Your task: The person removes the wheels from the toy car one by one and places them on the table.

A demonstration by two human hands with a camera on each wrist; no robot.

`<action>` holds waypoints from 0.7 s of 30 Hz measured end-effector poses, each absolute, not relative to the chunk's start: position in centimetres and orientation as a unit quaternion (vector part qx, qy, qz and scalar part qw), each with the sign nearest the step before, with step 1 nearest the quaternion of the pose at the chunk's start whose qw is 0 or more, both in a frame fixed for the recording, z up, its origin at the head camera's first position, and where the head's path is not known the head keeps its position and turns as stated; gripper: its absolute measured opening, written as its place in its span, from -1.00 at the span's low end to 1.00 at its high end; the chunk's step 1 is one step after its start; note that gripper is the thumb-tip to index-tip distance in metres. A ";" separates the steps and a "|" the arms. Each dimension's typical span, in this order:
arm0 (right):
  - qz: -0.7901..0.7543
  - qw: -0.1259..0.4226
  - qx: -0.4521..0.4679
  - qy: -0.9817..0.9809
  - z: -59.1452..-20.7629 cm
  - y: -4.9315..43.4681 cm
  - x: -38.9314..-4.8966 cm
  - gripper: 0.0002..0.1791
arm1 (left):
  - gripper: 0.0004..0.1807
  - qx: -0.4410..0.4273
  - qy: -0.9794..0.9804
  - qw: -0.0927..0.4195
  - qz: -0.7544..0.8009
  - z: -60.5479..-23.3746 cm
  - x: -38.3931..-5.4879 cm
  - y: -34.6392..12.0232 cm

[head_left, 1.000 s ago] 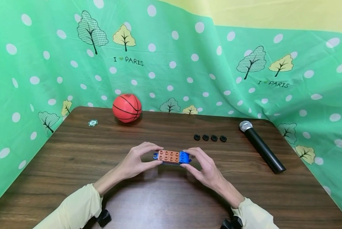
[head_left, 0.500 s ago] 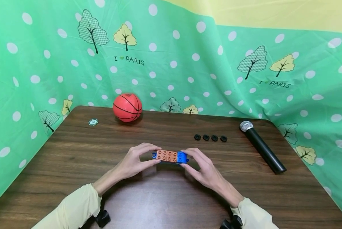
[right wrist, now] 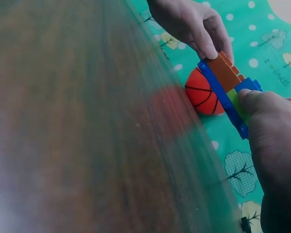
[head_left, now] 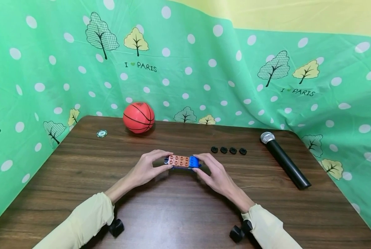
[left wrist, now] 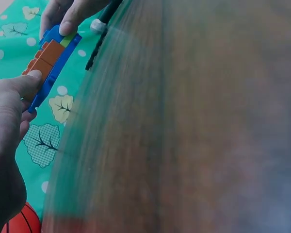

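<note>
A toy block vehicle (head_left: 180, 161) is held lengthwise between both hands, raised over the table. Its flat base (left wrist: 58, 73) is blue, with two orange bricks (right wrist: 224, 73) on top and a blue brick (head_left: 193, 161) at the right end. Beneath that blue brick a yellow-green block (left wrist: 67, 40) shows. The left hand (head_left: 148, 168) pinches the orange end, thumb on the near side and fingers on the far side. At the other end, the right hand (head_left: 215, 174) pinches the blue brick with thumb and fingers. A hook-like blue coupling sticks out beside the left fingertips.
Several small black wheels (head_left: 224, 150) lie in a row behind the hands. A microphone (head_left: 285, 162) rests at the right, a red toy basketball (head_left: 139, 117) at the back left, and a poker chip (head_left: 102, 133) beside it. Green printed cloth (head_left: 185, 69) hangs behind the table (head_left: 179, 214).
Both hands have carried the toy vehicle slightly left, and then away from the body. Each keeps its grip on its own end. The things on the table have stayed in place.
</note>
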State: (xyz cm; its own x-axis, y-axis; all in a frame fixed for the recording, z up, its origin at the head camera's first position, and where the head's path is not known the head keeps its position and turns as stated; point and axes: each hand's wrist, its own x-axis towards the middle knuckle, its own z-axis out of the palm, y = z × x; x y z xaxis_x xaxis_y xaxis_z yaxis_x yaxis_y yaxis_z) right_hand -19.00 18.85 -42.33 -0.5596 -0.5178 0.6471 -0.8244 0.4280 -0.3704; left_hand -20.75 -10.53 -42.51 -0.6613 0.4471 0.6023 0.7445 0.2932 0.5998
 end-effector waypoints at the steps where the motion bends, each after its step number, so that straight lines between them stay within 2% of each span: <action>1: 0.341 0.224 0.407 -0.817 -42.4 18.8 -19.2 -0.42 | -0.58 -0.376 -0.790 0.159 -0.457 -42.5 -20.9 -10.5; 21: 0.327 0.206 0.365 -0.847 -43.3 18.7 -21.9 -0.48 | -0.54 -0.310 -0.842 0.077 -0.436 -42.7 -23.5 -9.8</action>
